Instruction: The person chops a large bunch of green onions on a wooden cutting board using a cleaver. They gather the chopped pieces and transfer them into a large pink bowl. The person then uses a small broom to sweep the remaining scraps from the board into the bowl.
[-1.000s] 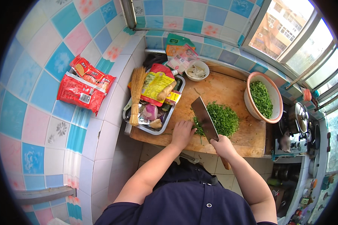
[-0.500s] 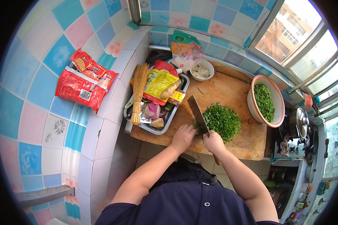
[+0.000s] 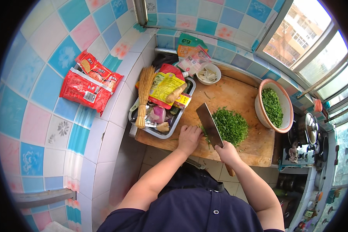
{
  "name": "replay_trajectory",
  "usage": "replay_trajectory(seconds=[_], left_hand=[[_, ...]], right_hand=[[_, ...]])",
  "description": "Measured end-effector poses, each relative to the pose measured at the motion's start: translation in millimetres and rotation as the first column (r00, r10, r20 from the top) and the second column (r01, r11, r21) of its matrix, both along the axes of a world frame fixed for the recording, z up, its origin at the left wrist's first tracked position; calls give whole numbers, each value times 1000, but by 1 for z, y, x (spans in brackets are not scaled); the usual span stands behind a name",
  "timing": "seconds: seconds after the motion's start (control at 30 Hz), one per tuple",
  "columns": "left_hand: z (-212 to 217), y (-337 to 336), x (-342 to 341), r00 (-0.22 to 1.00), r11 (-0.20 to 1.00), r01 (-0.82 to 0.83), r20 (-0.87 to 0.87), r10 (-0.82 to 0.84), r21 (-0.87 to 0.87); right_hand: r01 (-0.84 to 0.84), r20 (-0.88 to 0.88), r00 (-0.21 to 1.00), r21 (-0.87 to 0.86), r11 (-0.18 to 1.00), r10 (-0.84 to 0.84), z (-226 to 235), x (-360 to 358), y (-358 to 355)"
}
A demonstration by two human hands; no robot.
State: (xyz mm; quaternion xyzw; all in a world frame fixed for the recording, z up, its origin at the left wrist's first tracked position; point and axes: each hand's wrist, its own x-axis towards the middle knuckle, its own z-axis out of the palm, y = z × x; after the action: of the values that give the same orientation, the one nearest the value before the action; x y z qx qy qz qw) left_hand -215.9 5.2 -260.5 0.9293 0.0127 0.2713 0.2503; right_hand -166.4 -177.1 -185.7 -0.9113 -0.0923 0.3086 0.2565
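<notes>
Gripping cleaver (image 3: 208, 123) in curled fingers of right hand (image 3: 227, 152), left of chopped greens (image 3: 232, 125) near front edge of cutting board (image 3: 224, 92) | resting bunched fingers of left hand (image 3: 190, 138) close by, cannot tell if pinching any | could nick fingertips through sideways cleaver slip

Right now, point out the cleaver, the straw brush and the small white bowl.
Cleaver (image 3: 210, 124), head view: middle of the blade.
Straw brush (image 3: 144, 96), head view: middle of the bundle.
Small white bowl (image 3: 208, 82), head view: near side of its wall.

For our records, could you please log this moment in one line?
right hand: gripping cleaver | left hand: near chopped greens | orange-rimmed basin: more greens
</notes>
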Motion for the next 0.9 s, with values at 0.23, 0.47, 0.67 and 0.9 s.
replay_trajectory(seconds=[0.23,0.47,0.67,0.9], left_hand=[[-8,1,-1,999,998,27,16,-28,48],[2,12,-9,988,996,86,124,-89,24],[-10,7,3,998,997,53,45,-51,-55],[-4,3,6,999,1000,10,45,-8,-28]], right_hand=[[50,-131,990,-50,998,-56,15,6,33],[323,-268,927,208,923,-263,-10,16,36],[144,-103,986,109,984,-133,18,8,17],[17,-20,1000,-11,1000,-17,-11,6,4]])
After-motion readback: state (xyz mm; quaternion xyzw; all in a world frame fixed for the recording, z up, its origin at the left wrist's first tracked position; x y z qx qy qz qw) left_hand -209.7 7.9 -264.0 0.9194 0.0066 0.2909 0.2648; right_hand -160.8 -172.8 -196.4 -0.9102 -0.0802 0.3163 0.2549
